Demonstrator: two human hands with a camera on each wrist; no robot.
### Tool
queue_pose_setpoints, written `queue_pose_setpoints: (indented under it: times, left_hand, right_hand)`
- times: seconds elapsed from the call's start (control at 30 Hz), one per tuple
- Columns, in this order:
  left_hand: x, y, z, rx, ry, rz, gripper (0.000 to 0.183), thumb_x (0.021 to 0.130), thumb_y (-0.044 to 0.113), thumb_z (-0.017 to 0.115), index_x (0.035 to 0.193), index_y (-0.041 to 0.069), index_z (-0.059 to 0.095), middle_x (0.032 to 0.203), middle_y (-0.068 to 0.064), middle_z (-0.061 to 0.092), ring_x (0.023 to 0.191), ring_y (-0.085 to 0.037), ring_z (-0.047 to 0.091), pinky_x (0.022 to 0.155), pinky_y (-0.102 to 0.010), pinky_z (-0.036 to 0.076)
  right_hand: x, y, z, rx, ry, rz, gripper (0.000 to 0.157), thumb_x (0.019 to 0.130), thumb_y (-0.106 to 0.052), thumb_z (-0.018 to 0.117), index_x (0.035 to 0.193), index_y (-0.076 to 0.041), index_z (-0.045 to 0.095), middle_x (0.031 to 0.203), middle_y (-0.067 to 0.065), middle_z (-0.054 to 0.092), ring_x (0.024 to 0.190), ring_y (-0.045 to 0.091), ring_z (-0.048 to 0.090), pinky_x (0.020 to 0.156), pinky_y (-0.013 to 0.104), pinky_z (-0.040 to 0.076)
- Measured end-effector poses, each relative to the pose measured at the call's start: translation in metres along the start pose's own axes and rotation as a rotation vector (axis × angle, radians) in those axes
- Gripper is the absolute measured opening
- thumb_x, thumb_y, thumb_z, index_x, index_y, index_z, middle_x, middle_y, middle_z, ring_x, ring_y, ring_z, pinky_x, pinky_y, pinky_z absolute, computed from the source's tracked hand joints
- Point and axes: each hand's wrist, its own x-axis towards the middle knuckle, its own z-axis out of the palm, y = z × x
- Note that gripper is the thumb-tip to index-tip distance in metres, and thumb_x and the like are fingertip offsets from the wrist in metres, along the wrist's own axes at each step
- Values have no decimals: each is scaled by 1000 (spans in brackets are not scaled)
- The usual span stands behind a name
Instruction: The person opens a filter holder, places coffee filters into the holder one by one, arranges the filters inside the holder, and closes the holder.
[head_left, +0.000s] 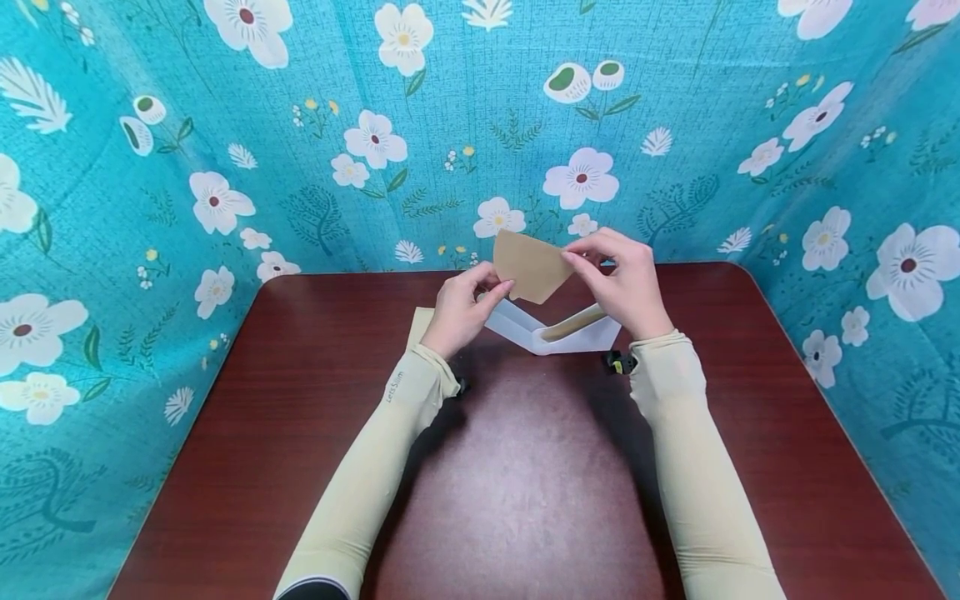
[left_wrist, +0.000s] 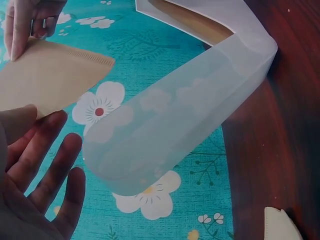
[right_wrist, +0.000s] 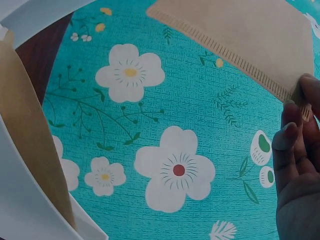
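Note:
A brown paper coffee filter (head_left: 529,265) with a crimped edge is held up between both hands. My left hand (head_left: 463,307) pinches one end between thumb and fingertips. The opposite corner is pinched by my right hand (head_left: 624,279); the right wrist view shows the crimped seam running to those fingers. Just below the hands stands a white box (head_left: 581,340), with brown filters (right_wrist: 35,120) visible inside it. Its translucent lid (left_wrist: 165,110) is swung up, leaning toward the left hand. The box's right end is partly covered by the right hand.
Another pale paper filter (left_wrist: 280,224) lies on the dark red-brown table (head_left: 315,400), partly hidden behind the left wrist in the head view. A blue floral cloth (head_left: 450,125) hangs around the table's back and sides.

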Motion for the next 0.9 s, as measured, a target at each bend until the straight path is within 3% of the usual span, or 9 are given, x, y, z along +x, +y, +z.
queue_pose_setpoints:
  times: [0.17, 0.4, 0.53, 0.7, 0.9]
  left_hand:
    - [0, -1, 2, -16, -12, 2, 12, 100, 25, 71, 98, 13, 73, 93, -1, 77, 87, -14, 68, 90, -46, 57]
    - [1, -1, 1, 9, -2, 7, 12, 100, 25, 71, 103, 14, 75, 97, 0, 78, 89, -13, 70, 88, -32, 57]
    - [0, -1, 1, 46, -4, 17, 12, 100, 25, 71, 102, 14, 75, 96, 0, 78, 91, -14, 71, 89, -36, 57]
    - [-1, -2, 1, 97, -18, 41, 12, 101, 26, 70, 102, 15, 75, 95, 1, 77, 94, -16, 71, 91, -41, 57]
    - [0, 0, 1, 147, -42, 50, 12, 101, 28, 69, 100, 17, 74, 92, 3, 75, 95, -15, 70, 90, -36, 55]
  right_hand:
    - [-2, 4, -1, 44, 29, 20, 16, 94, -20, 78, 108, -11, 81, 96, 3, 75, 80, 5, 60, 73, 20, 51]
    - [-5, 10, -1, 76, 20, 55, 17, 95, -21, 77, 110, -13, 81, 90, 0, 72, 75, 10, 58, 68, 21, 50]
    - [-7, 11, -1, 71, -2, 77, 19, 95, -23, 78, 112, -15, 80, 90, -1, 71, 75, 12, 57, 67, 21, 49]
    - [-3, 7, -1, 50, -18, 53, 21, 94, -24, 79, 112, -14, 79, 98, -1, 74, 81, 8, 59, 71, 21, 49]
    - [5, -1, -1, 44, -37, 27, 21, 94, -25, 79, 111, -13, 80, 102, 1, 76, 85, 6, 61, 75, 19, 49]
